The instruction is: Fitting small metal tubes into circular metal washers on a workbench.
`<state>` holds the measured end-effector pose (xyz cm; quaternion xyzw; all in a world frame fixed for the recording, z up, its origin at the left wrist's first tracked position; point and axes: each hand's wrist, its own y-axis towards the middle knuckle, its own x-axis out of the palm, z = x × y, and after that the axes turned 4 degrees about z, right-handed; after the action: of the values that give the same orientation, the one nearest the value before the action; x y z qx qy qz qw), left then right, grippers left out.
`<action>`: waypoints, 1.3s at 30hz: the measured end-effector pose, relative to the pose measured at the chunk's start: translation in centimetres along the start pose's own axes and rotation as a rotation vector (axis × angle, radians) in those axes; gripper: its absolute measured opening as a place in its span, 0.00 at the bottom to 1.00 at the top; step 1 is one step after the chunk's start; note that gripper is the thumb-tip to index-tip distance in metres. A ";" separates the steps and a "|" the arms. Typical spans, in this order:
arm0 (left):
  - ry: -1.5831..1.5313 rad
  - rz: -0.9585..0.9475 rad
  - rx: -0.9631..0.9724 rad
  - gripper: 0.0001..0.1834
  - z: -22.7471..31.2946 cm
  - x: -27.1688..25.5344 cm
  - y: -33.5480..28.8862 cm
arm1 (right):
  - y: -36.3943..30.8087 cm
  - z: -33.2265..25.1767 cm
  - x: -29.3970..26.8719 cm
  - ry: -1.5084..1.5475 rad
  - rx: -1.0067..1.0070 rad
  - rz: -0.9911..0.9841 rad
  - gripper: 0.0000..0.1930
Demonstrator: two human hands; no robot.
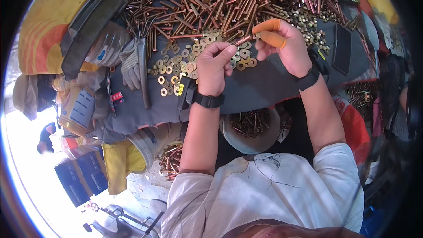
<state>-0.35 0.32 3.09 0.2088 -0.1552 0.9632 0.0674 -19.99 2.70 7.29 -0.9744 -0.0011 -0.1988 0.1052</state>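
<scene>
My left hand (pixel 214 66) pinches the near end of a copper-coloured bolt (pixel 243 40) above a dark grey cloth (pixel 260 86). My right hand (pixel 282 46), with orange rubber caps on two fingertips, holds the bolt's other end. Under the hands lie several brass washers (pixel 178 68). A big heap of copper bolts (pixel 211 4) covers the far side of the cloth. Brass nuts (pixel 308 22) are piled to the right of my right hand. Both wrists wear black bands.
A grey bowl (pixel 251 143) with bolts stands between my forearms, below the cloth. A grey work glove (pixel 130 64) and a dark metal tool (pixel 143 72) lie at the left. A yellow sack (pixel 48 26), a white bucket (pixel 150 143) and dark boxes (pixel 81 174) are further left.
</scene>
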 end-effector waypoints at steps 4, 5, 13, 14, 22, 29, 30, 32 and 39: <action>0.006 0.010 -0.002 0.07 0.1 0.0 -0.1 | 0.2 0.9 0.5 -0.213 -0.216 0.127 0.10; 0.007 0.014 -0.005 0.07 0.2 -0.1 -0.1 | 0.3 1.0 0.3 -0.262 -0.323 0.140 0.11; 0.153 -0.017 -0.033 0.05 0.3 0.2 -0.5 | 0.1 0.4 0.0 -0.697 -0.656 0.003 0.11; 0.146 -0.020 -0.036 0.05 0.4 0.2 -0.5 | 0.2 0.5 -0.1 -0.674 -0.648 -0.015 0.10; 0.197 0.034 -0.005 0.06 0.1 0.5 -0.7 | -0.4 0.4 0.3 -0.529 -0.217 0.081 0.09; 0.190 0.019 -0.048 0.06 0.3 0.5 -0.7 | 0.2 0.9 -0.1 -0.704 -0.641 0.026 0.04; 0.213 0.026 -0.052 0.07 0.4 0.5 -0.7 | 0.1 0.6 -0.1 -0.702 -0.641 0.022 0.04; 0.208 0.006 -0.051 0.07 0.2 0.5 -1.0 | -0.3 -0.2 0.0 -0.664 -0.120 0.105 0.06; 0.164 0.002 -0.052 0.06 0.6 0.3 -0.8 | 0.6 1.5 -0.4 -0.617 -0.621 0.064 0.09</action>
<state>-0.29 0.89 3.95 0.1273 -0.1742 0.9728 0.0844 -19.74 2.47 5.71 -0.9730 0.0576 0.1140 -0.1920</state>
